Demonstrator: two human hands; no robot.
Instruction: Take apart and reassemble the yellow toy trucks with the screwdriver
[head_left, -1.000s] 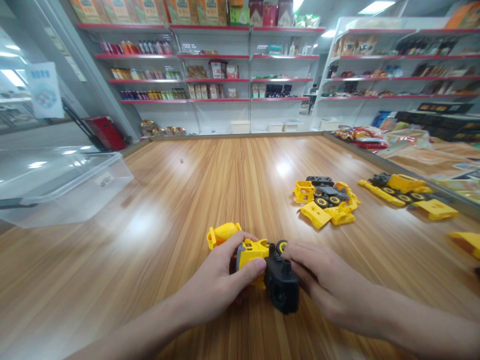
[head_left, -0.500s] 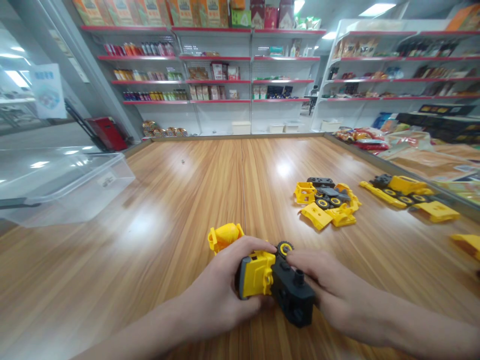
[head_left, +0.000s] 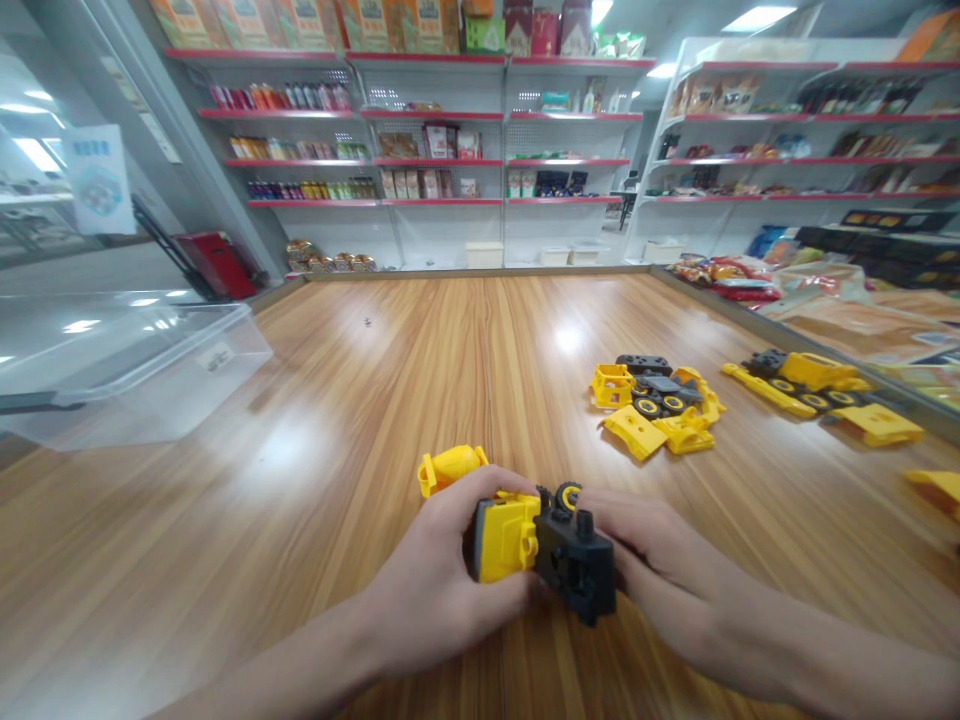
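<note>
Cab piece (head_left: 504,540): yellow, at near middle of table (head_left: 337,400), against black chassis (head_left: 576,565).
Left hand (head_left: 450,560): thumb and fingers curled around cab piece.
Right hand (head_left: 660,545): partly closed, gripping chassis from the right; fingertips partly hidden.
Mixer drum (head_left: 454,463): yellow, just beyond left hand.
Loose truck parts (head_left: 634,431): yellow and black, clustered farther right.

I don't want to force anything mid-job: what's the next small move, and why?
I'd probably turn the two held parts slightly to expose their seam. The left hand holds the yellow piece, the right hand holds the black base, and their edges lie close, but this view doesn't show whether they're joined.
</note>
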